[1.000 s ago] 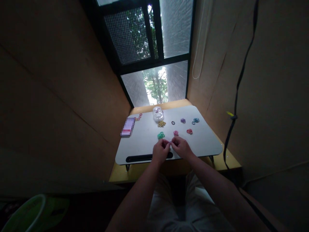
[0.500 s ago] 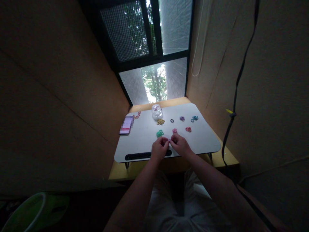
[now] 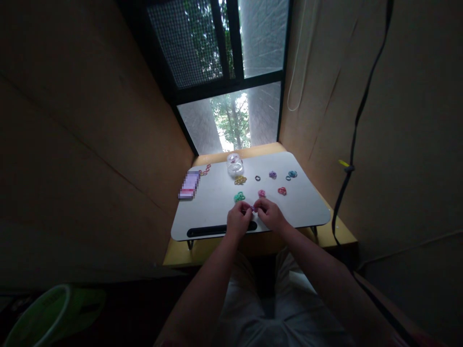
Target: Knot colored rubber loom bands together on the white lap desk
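Over the front of the white lap table (image 3: 210, 207), my left hand (image 3: 239, 219) and my right hand (image 3: 268, 214) meet at their fingertips. Both pinch a small purple piece (image 3: 252, 208), which looks like one of the little rings, though its exact shape is too small to make out. Just beyond my left hand lies a heap of green rings (image 3: 239, 196). Pink rings (image 3: 261, 193) sit right behind my right hand, with red rings (image 3: 282, 191) farther to the right.
Yellow rings (image 3: 240, 180) lie before a clear plastic jar (image 3: 235, 166). Behind are a dark ring (image 3: 257, 178), purple rings (image 3: 272, 175) and blue rings (image 3: 292, 174). A phone (image 3: 189, 185) and a reddish chain (image 3: 207, 170) are at left. A black slot (image 3: 206, 231) runs along the front.
My fingertips have drawn slightly apart, and more of the purple piece shows between them. The camera view has shifted a little; the heaps on the table stay in place.
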{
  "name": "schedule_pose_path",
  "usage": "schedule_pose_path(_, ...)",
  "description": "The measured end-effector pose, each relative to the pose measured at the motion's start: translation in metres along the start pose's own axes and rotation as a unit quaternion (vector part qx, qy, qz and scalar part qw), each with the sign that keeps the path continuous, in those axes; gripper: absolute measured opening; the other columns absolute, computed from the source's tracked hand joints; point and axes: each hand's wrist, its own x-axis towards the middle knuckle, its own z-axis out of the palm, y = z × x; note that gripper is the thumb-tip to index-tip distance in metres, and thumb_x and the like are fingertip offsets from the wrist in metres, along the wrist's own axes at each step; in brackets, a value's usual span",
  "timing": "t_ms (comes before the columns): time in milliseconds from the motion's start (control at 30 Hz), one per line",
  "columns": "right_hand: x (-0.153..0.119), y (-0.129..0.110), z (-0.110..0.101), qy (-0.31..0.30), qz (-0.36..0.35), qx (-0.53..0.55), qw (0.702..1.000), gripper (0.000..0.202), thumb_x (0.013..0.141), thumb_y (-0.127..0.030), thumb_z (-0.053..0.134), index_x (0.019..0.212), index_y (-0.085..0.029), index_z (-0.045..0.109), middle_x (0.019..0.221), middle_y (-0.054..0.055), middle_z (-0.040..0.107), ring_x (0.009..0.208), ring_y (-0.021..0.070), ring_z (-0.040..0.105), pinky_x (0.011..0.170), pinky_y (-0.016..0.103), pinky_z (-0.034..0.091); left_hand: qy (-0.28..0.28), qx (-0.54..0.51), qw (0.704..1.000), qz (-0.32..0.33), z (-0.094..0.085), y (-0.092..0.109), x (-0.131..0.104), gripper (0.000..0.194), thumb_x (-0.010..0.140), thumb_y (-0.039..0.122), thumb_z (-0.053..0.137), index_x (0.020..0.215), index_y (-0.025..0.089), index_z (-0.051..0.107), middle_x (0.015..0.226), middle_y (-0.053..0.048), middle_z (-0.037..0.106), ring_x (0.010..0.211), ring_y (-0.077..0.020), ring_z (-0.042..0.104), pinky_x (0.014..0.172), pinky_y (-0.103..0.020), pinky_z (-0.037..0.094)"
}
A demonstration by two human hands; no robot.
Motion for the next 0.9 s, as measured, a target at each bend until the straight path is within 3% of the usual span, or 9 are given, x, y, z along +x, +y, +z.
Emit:
schedule_pose_path(200, 0.001, 0.0048, 0.0025, 0.002, -0.015, 0.021, 1.0, 0.026, 0.078, -0.012, 0.049, 0.096, -0.018, 0.066, 0.088, 0.004, 0.069, 0.077, 0.0152, 0.061, 0.07, 0.026, 0.047, -0.011, 0.034, 0.999, 0.002, 0.0002, -0.004, 0.0033, 0.015, 0.081, 0.033, 0.059, 0.08, 0.02, 0.066, 0.068, 0.001, 0.065, 0.061, -0.012, 0.058, 0.06, -0.023, 0.042)
schedule_pose_path(433, 0.0013, 0.0037, 0.002, 0.008, -0.008, -0.013, 1.0, 0.016, 0.078, -0.015, 0.052, 0.086, -0.018, 0.066, 0.08, 0.003, 0.066, 0.072, 0.015, 0.059, 0.066, 0.026, 0.046, -0.017, 0.018, 1.0, -0.011, -0.0006, -0.0058, 0.0054, 0.018, 0.079, 0.034, 0.06, 0.081, 0.018, 0.069, 0.069, -0.001, 0.067, 0.063, -0.0128, 0.06, 0.061, -0.023, 0.045)
schedule_pose_path(667, 0.0019, -0.0016, 0.0019, 0.013, 0.009, -0.05, 0.999, 0.013, 0.083, -0.022, 0.054, 0.076, -0.018, 0.065, 0.071, 0.001, 0.063, 0.066, 0.0139, 0.056, 0.063, 0.025, 0.042, -0.032, -0.093, 0.994, -0.038, -0.0002, -0.0048, 0.0039, 0.016, 0.082, 0.027, 0.054, 0.088, 0.018, 0.065, 0.079, -0.003, 0.069, 0.065, -0.0131, 0.063, 0.057, -0.023, 0.048)
schedule_pose_path(900, 0.0022, -0.0038, 0.0011, 0.008, 0.028, -0.054, 0.998, 0.016, 0.084, -0.026, 0.054, 0.074, -0.018, 0.063, 0.067, 0.0, 0.061, 0.062, 0.013, 0.055, 0.06, 0.024, 0.04, -0.041, -0.08, 0.996, 0.006, 0.0, -0.006, 0.001, 0.018, 0.08, 0.034, 0.062, 0.087, 0.018, 0.063, 0.075, -0.002, 0.067, 0.064, -0.0125, 0.061, 0.059, -0.023, 0.049)
